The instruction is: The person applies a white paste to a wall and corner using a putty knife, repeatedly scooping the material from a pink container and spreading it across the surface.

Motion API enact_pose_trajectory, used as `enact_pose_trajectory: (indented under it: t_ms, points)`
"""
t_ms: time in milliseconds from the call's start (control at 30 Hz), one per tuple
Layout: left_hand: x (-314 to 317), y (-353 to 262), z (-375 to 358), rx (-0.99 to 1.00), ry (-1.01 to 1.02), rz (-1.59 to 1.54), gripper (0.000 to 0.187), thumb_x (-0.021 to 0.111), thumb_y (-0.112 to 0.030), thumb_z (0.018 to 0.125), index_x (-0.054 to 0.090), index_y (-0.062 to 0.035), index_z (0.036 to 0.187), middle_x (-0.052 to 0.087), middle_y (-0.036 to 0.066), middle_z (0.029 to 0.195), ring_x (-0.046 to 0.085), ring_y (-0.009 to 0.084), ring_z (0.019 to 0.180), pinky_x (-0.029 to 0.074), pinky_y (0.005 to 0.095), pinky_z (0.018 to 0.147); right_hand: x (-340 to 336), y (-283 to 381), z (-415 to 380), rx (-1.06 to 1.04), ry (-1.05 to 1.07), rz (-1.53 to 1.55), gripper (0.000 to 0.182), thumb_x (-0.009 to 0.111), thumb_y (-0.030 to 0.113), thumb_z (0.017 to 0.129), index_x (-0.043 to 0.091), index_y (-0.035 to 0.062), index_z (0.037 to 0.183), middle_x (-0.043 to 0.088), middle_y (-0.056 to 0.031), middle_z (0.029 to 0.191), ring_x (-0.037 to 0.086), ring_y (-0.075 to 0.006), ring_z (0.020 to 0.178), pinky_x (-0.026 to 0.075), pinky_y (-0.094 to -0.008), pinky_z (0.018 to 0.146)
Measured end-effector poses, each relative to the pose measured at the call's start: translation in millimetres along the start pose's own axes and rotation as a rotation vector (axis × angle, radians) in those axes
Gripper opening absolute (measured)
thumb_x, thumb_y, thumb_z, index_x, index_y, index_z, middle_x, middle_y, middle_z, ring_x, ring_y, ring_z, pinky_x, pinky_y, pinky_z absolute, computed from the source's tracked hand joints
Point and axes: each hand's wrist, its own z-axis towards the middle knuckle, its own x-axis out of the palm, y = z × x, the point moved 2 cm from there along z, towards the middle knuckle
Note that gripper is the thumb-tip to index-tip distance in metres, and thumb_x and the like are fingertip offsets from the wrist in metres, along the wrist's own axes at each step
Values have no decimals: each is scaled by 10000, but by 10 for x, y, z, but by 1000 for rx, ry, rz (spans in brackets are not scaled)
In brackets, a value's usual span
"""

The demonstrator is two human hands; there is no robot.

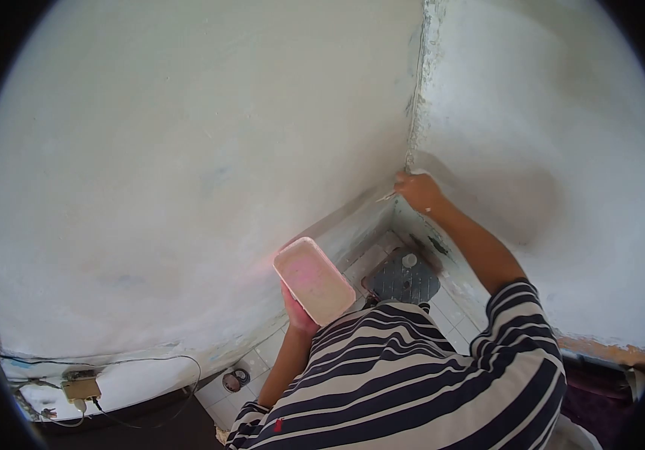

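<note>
My left hand [297, 309] grips a pink rectangular plastic tub [315, 281] from below and its left side. Inside the tub is a pale, creamy liquid that looks like paint. Up at the corner where two walls meet, my right hand [417, 191] is closed around a thin paintbrush [386, 197], whose pale handle end sticks out to the lower left. Its head is against or very near the rough corner seam [412, 131]; the fingers partly hide it, so contact is hard to tell.
Below the corner stands a dark grey paint-spattered stool [401, 277] on a white tiled floor [450, 311]. A socket box [81, 387] with loose cables hangs low at the left wall. A roll of tape [236, 379] lies on the floor. Dark furniture is at lower right.
</note>
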Motion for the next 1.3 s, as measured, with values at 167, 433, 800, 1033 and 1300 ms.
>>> enact_pose_trajectory:
  t_ms: [167,433,800,1033,1300]
  points:
    - [-117,24,-5,12,7,4,663,330,-650,1007,500,-155,1414,624,64,1295,633,284,1144,531,490,968,543,33,292,-85,-80,26,85,597,70,816,666,101,854,584,-68,947,687,-263,833,562,-403,691]
    - [-72,62,-53,37,-80,-30,651,337,-644,1009,510,-157,1405,623,59,1299,629,275,1152,530,470,975,-2044,-263,100,-109,-574,140,114,617,52,803,657,101,898,573,-72,882,636,-275,726,527,-409,625]
    - [-94,87,-32,-2,-35,-55,645,344,-638,1011,519,-153,1399,635,51,1287,634,259,1144,535,454,965,493,363,242,-124,-129,102,79,607,66,790,646,122,830,578,-68,905,680,-270,762,558,-413,640]
    - [-144,58,-12,-19,49,-48,713,306,-675,996,470,-142,1440,602,74,1334,610,290,1184,508,481,999,-1581,-244,356,-204,-782,57,284,677,53,785,749,169,1034,674,-58,951,677,-251,772,560,-390,656]
    - [-207,78,51,-32,176,-129,789,256,-716,982,418,-130,1483,561,94,1397,577,308,1239,473,492,1045,-2953,98,-134,-69,-680,435,235,632,-47,747,746,105,887,586,-57,778,544,-197,668,430,-302,567]
